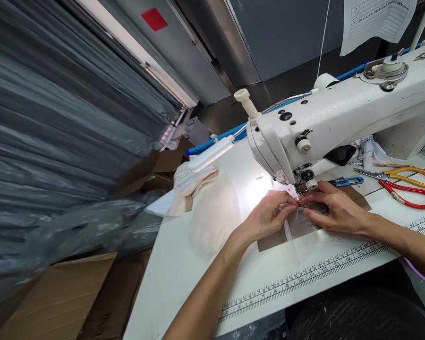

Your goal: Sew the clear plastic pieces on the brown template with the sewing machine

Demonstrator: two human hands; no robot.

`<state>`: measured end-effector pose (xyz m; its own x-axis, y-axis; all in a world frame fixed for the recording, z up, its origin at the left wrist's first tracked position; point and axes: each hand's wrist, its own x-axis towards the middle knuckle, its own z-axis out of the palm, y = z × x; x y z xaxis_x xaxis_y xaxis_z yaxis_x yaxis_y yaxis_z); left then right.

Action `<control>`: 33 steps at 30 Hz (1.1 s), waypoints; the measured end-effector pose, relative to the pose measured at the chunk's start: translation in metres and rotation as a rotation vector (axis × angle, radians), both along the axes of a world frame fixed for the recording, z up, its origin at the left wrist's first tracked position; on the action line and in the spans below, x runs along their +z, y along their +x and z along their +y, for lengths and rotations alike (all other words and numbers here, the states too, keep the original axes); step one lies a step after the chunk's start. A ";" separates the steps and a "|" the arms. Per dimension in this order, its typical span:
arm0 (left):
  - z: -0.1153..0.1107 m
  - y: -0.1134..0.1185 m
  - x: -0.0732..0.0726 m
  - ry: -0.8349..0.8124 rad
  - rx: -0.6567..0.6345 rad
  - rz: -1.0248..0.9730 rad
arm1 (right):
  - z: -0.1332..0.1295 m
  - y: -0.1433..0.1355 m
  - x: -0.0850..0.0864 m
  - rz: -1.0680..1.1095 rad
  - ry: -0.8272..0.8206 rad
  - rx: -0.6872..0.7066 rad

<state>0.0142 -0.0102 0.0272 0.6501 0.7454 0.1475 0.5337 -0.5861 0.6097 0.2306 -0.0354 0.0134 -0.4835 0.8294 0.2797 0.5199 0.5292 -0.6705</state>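
Observation:
Under the needle area of a white sewing machine (286, 137), a thin see-through piece of material (293, 225) lies over a brown sheet (271, 242). My left hand (269, 213) pinches this material just left of the presser foot (298, 190), thumb and fingers together. From the right, my right hand (336, 208) has its fingertips closed on the same material, close to the foot. The fingers partly hide the edge they hold. Blue thread snips (349, 181) lie just behind my right hand.
Red-and-yellow-handled scissors (389, 177) lie at right. A cream cloth (201, 182) and a pale round piece (216, 217) rest on the left of the white table (148, 302). A printed ruler scale (304, 279) runs along the front edge. Cardboard boxes (56, 293) stand beside it.

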 end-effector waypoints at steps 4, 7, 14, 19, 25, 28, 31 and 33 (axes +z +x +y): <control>-0.007 0.002 0.006 -0.051 -0.005 0.026 | 0.000 -0.005 0.010 -0.099 -0.072 0.054; -0.011 0.000 0.005 -0.080 0.013 -0.037 | 0.001 -0.007 0.014 -0.077 -0.177 0.074; -0.021 -0.004 0.009 -0.124 -0.002 -0.112 | -0.001 -0.012 0.017 0.062 -0.295 0.201; -0.026 -0.006 0.011 -0.120 -0.011 -0.126 | -0.003 -0.012 0.019 0.035 -0.315 0.234; -0.028 -0.025 0.015 -0.171 0.140 -0.091 | -0.007 -0.009 0.018 0.071 -0.572 0.176; -0.020 -0.029 0.019 -0.190 0.223 -0.091 | -0.006 -0.016 0.018 -0.030 -0.580 0.152; 0.000 -0.024 0.019 -0.094 0.230 0.069 | -0.003 -0.026 0.017 -0.301 -0.336 0.039; 0.017 -0.018 0.013 0.057 0.171 0.236 | -0.001 -0.032 0.013 -0.462 -0.146 -0.053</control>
<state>-0.0040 0.0069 0.0406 0.5373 0.8418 0.0523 0.7506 -0.5056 0.4255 0.1985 -0.0360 0.0262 -0.4853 0.8711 -0.0755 0.8046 0.4110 -0.4286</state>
